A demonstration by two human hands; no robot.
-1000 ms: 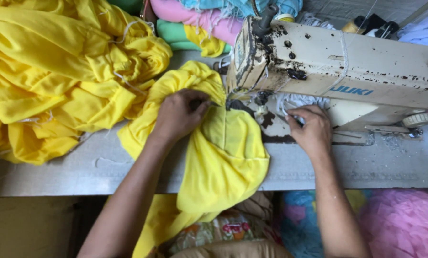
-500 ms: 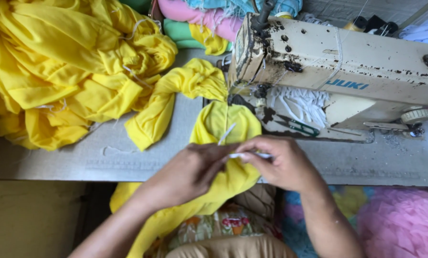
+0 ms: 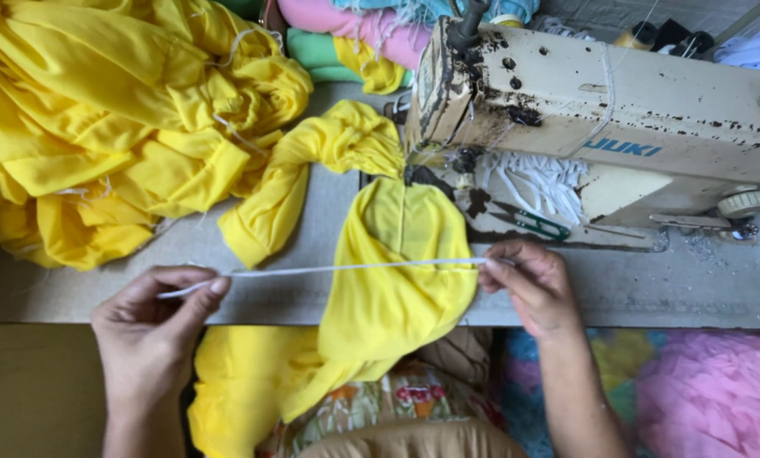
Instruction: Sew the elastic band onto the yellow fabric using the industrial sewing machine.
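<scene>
Across the lower centre of the frame, the left hand [image 3: 155,326] and right hand [image 3: 532,288] each pinched an end of a thin white elastic strip [image 3: 346,268], stretched over yellow knit fabric [image 3: 397,288] below a worn cream sewing machine [image 3: 617,110].

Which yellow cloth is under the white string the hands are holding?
The yellow cloth running from the sewing machine down over the table edge. The white string between the left hand and right hand crosses it. The big yellow pile lies off left.
</scene>
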